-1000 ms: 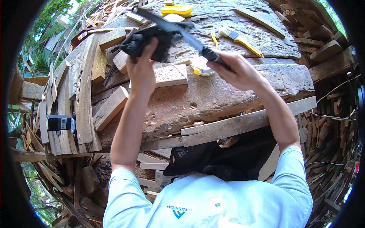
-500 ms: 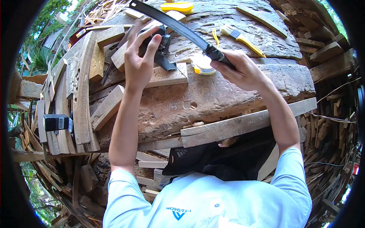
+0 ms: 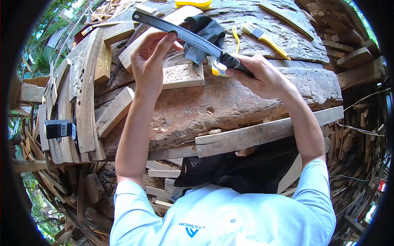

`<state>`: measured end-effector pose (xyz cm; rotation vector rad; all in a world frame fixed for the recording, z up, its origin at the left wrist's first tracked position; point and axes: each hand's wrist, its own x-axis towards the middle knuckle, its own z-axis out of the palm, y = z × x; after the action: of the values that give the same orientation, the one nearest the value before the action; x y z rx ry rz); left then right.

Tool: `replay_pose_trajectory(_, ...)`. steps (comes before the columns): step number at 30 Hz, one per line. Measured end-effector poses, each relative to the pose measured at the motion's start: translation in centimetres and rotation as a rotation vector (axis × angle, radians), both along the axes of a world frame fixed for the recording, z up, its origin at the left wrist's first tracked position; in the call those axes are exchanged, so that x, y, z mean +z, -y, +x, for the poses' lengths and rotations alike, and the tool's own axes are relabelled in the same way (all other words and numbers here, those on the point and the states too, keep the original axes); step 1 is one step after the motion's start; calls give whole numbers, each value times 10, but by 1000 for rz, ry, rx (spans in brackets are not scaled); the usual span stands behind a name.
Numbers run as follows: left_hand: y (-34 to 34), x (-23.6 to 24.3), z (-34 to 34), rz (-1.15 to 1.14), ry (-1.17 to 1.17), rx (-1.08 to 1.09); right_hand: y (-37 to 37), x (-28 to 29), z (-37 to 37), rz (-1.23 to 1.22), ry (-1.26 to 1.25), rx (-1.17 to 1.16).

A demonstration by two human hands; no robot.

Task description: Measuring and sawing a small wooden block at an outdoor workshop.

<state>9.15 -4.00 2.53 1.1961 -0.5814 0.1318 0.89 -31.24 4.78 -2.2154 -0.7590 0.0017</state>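
Note:
A long, narrow metal-bladed tool (image 3: 199, 42) slants over the bench, with a hole at its far-left end and a black handle. My right hand (image 3: 262, 77) is closed round that handle. My left hand (image 3: 152, 61) pinches the blade partway along, thumb on the near face and fingers curled behind. Just beyond the blade a crumpled black cloth (image 3: 207, 32) lies on the wood. Partly hidden behind the handle is a white and yellow round item (image 3: 218, 69), perhaps a tape measure. A short wooden block (image 3: 183, 77) lies below the blade.
The bench is a thick, weathered timber slab (image 3: 184, 110). A yellow-handled paintbrush (image 3: 266, 40) and a yellow brush (image 3: 193, 4) lie farther back. Curved wooden pieces (image 3: 88, 94) and a small black box (image 3: 58, 129) are at left. A plank (image 3: 246, 135) runs along the near edge.
My left hand has let go of the black cloth, which now lies on the bench, and has taken hold of the blade. The blade has tipped slightly lower; my right hand keeps its grip.

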Motion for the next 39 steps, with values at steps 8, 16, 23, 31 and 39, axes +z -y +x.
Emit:
replay_pose_trajectory(8, -2, 1, 3, 1, 14, 22, 0, 3, -1, 0, -50, -42)
replay_pose_trajectory(16, -14, 30, -29, 1403, 316, 93, 9, -6, 6, -99, -79, -194)
replay_pose_trajectory(23, -30, 19, -65, 1318, 573, 144, 7, 8, 2, -46, 2, -295)
replay_pose_trajectory(31, -40, 1, -102, 1236, 430, 234, -40, 41, -102, -318, -243, -328)
replay_pose_trajectory(39, -31, -5, -106, 1276, 467, 375, -76, 8, -153, -482, -169, -437)
